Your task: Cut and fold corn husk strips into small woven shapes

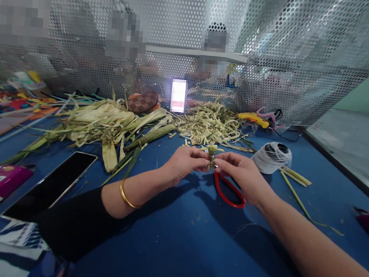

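Over the middle of the blue table, my left hand (187,162) pinches a small bundle of pale green leaf strips (212,151) between thumb and fingers. My right hand (241,171) closes on the same bundle from the other side, fingertips almost meeting my left ones. The bundle's lower part is hidden by the fingers. Scissors with red handles (231,195) lie just under my right hand, their blades mostly out of sight. To the right of that hand stands a spool of white string (272,157).
Dried leaves (98,120) and a heap of shredded strips (208,123) line the back, before a perforated metal screen (175,21). A phone (52,187) lies left. A yellow glue gun (253,118) sits at the back right, and loose stalks (297,176) lie beside the spool.
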The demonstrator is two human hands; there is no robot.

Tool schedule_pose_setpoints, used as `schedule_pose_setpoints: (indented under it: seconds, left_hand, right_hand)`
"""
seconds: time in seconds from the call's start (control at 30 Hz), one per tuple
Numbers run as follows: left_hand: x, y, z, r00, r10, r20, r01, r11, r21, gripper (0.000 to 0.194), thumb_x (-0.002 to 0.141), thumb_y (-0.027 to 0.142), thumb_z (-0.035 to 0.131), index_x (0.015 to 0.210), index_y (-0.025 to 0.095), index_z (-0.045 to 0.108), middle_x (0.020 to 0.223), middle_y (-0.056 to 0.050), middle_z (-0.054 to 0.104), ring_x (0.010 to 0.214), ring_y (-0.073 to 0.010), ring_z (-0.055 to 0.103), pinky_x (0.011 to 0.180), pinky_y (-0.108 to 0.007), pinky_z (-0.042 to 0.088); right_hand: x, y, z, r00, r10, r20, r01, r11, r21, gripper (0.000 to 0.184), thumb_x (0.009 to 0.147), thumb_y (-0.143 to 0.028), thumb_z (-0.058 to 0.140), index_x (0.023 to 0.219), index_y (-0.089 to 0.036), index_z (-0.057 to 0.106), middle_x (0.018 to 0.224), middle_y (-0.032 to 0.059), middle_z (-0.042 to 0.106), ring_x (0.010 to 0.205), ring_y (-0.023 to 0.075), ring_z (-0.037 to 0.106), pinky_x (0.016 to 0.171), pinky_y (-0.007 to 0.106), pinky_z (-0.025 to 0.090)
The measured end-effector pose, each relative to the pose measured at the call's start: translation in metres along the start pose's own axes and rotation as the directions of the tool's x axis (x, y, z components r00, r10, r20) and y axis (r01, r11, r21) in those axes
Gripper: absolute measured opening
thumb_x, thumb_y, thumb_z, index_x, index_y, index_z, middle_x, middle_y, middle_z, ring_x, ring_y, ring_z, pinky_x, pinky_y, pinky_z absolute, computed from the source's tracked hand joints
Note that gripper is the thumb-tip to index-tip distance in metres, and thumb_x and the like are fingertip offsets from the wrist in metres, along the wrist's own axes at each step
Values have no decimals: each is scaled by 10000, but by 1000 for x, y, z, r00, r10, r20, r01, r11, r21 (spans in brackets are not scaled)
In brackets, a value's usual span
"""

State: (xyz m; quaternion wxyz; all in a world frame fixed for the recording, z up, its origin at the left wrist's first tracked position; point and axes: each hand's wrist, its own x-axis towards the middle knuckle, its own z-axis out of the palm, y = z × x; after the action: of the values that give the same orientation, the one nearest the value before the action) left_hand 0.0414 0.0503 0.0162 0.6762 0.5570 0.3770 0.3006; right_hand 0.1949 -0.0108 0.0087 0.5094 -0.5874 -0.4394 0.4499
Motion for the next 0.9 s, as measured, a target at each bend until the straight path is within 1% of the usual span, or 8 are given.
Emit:
schedule_pose_setpoints:
  seconds: [0.07,0.17,0.3,0.43,0.5,0.67,0.8,0.9]
  left_hand:
    - [0,-1,0,1000,11,-22,-11,1000,-3,62,668,65,665,671,127,667,599,5,634,546,-67,572,619,-210,501]
    - [0,-3,1,999,38,-23,-37,998,45,52,660,74,669,670,125,673,588,3,638,544,-75,575,589,-204,500]
    - [0,-7,1,996,89,-25,-85,989,123,77,657,83,657,696,131,704,577,7,637,521,-77,559,545,-196,482]
    - [1,-10,0,994,106,-32,-100,982,162,106,666,114,658,734,148,732,631,-4,665,541,-84,570,539,-198,467]
    - [1,-9,-1,994,107,-25,-101,979,180,124,665,106,648,739,152,737,633,-1,667,547,-86,573,553,-203,464]
    - [2,-3,-3,996,87,-5,-84,975,208,143,622,44,637,663,151,722,600,12,657,561,-92,572,607,-223,471]
    - [1,0,-3,998,65,-6,-63,990,128,134,633,46,638,680,147,714,617,15,651,574,-84,559,651,-232,469]
    - [-1,0,-2,997,-28,75,28,1000,4,101,671,138,685,769,139,709,658,3,651,613,-86,572,683,-245,469]
  right_hand:
    - [0,1,3,998,42,41,-41,999,-25,370,542,-465,817,692,-170,651,620,0,630,592,125,557,589,261,426]
    - [0,6,6,999,24,37,-22,999,-50,352,532,-449,820,634,-169,632,573,-9,614,551,120,536,562,260,406]
    - [2,11,5,999,-41,28,43,995,-87,304,615,-441,754,642,-167,624,559,-6,609,557,127,529,593,277,403]
    - [3,11,4,998,-53,33,56,993,-100,274,669,-436,697,664,-172,623,578,-4,614,570,128,533,608,283,399]
    - [2,8,4,998,-29,54,34,995,-93,257,672,-420,698,668,-177,618,580,-5,619,572,125,539,609,278,398]
    - [-2,-1,0,978,99,186,-102,995,7,260,630,-384,739,630,-185,572,545,-33,577,528,114,556,568,259,391]
    - [-1,0,0,985,77,153,-84,996,42,256,643,-381,726,633,-177,572,535,-37,569,504,97,541,555,247,382]
    - [-1,1,2,994,31,109,-32,999,11,232,641,-357,724,653,-178,577,538,-37,586,501,100,538,559,252,388]
